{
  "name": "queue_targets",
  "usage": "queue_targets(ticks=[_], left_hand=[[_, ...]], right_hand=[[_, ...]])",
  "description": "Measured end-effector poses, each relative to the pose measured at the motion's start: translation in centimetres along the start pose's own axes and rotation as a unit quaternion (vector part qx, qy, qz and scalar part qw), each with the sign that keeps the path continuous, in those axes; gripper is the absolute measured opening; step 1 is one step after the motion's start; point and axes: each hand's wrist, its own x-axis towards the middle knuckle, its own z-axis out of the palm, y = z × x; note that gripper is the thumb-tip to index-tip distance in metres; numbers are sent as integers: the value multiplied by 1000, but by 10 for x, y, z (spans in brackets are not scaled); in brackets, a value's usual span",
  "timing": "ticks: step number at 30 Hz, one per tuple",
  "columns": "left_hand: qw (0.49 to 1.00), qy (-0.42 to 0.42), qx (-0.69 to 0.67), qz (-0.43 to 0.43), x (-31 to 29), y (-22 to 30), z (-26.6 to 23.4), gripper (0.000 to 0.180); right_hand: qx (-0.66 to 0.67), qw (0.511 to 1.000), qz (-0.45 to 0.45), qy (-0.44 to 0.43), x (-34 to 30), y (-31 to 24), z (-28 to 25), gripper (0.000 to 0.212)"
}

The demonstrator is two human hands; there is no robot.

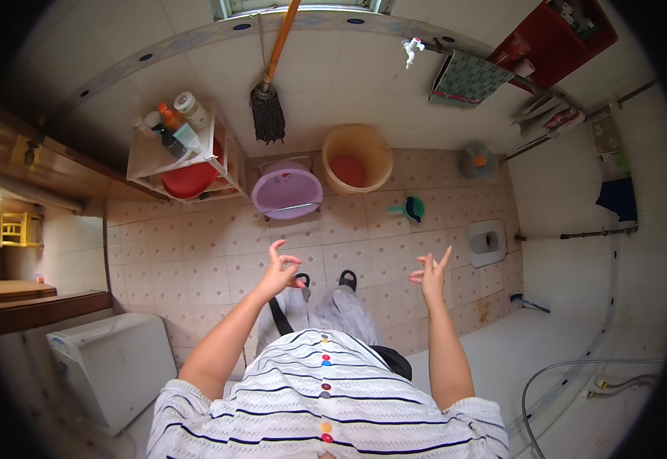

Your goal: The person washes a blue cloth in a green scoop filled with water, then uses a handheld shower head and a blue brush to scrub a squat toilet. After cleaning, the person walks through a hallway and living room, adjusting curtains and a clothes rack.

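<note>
The left forearm slants ahead and inward; its left hand point(280, 273) is empty, fingers apart and partly curled, well short of the purple basin point(268, 195) near the wall. Further right, the other forearm reaches almost straight ahead, its right hand point(430, 277) also bare, fingers fanned, the green dipper point(418, 207) on the floor point(383, 246) beyond, the squat toilet point(474, 249) rightward.

A round lilac basin point(281, 190), with a small coloured print inside, sits near the far edge of the floor point(360, 249) (a thin bar point(293, 207) crosses its near side). To its right a green dipper point(416, 209), dark within, has its handle pointing left; a white squat pan point(487, 244) lies toward the floor's right edge.
</note>
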Motion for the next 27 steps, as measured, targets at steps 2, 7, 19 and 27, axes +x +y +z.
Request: queue_targets(ticks=[2,7,19,27], left_hand=[[958,106,246,99,18,-44,-41,72],[810,228,529,107,42,-39,-11,74],[796,61,578,168,255,-112,191,60],[881,4,465,93,435,-239,272,60]], right_hand=[[-42,999,-29,-6,25,-1,1,72],[-571,799,-152,113,97,85,-83,66],[-474,878,61,-18,318,215,-156,48],[-491,868,36,-65,540,402,-124,71]])
